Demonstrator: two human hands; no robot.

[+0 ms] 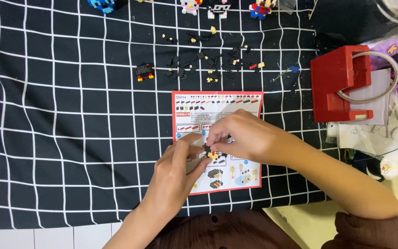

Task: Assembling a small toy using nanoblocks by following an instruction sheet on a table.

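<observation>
Both hands meet over the instruction sheet (217,110): left hand (178,173) and right hand (245,136) each pinch the small block model (212,152) between closed fingertips.

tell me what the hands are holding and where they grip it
Both the left hand and right hand pinch a small black-and-yellow plastic brick model by its sides with their fingertips, above the red-bordered instruction sheet.

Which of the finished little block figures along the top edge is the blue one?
The leftmost figure, at the cloth's top edge left of the pink-and-white figure; the others are white, black-and-white or red.
</observation>
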